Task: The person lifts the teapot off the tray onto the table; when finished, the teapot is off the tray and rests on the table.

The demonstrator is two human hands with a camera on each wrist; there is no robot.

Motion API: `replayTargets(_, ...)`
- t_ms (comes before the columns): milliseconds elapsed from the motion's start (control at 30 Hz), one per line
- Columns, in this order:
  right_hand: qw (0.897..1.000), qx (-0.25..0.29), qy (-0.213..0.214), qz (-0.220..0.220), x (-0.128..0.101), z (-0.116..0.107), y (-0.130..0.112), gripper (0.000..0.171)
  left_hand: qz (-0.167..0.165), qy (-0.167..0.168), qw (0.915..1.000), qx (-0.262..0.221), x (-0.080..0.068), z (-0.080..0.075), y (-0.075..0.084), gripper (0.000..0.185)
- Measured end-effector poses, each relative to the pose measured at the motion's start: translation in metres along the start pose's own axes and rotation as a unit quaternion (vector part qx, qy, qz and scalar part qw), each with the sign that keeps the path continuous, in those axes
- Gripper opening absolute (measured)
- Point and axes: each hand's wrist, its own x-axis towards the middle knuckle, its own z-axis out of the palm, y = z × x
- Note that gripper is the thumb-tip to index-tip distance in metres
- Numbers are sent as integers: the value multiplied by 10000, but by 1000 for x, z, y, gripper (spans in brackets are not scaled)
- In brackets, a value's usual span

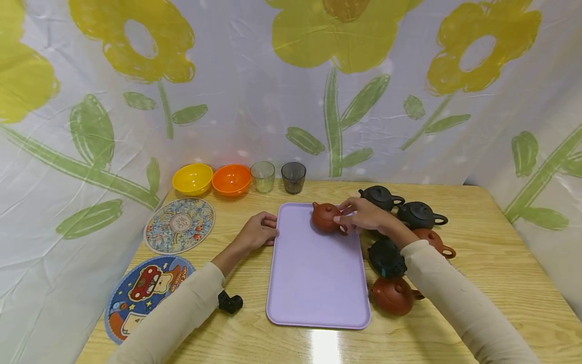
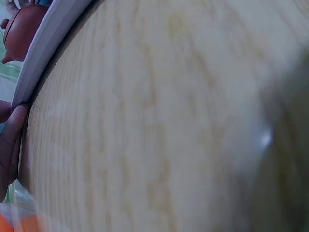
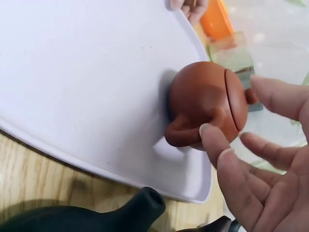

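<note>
A small reddish-brown teapot [image 1: 325,218] sits upright at the far end of the lilac tray [image 1: 318,283], its spout to the left. My right hand [image 1: 364,214] is at its handle side. In the right wrist view, the fingers [image 3: 235,181] are loosely spread, one fingertip touching the handle and the thumb near the lid knob; none wrap round the pot. At the tray's left edge, my left hand [image 1: 256,232] pinches the rim between thumb and fingers. The left wrist view shows the thumb [image 2: 13,129] against that rim.
Several black and brown teapots, including a black one [image 1: 385,259] and a brown one [image 1: 393,297], stand right of the tray. Behind are a yellow bowl [image 1: 193,180], an orange bowl [image 1: 232,180] and two glasses [image 1: 293,178]. Two round mats [image 1: 179,226] lie left, near a small black object [image 1: 230,303].
</note>
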Motion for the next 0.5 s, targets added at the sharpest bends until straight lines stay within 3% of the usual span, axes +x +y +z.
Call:
replayTargets(233, 9996, -181, 63, 221, 0, 7, 3, 36, -29, 11, 10000, -9, -1, 0, 0, 43)
replayTargets(500, 9978, -453, 26, 490, 2, 12, 0, 32, -24, 25, 10000, 51, -2, 0, 2, 43)
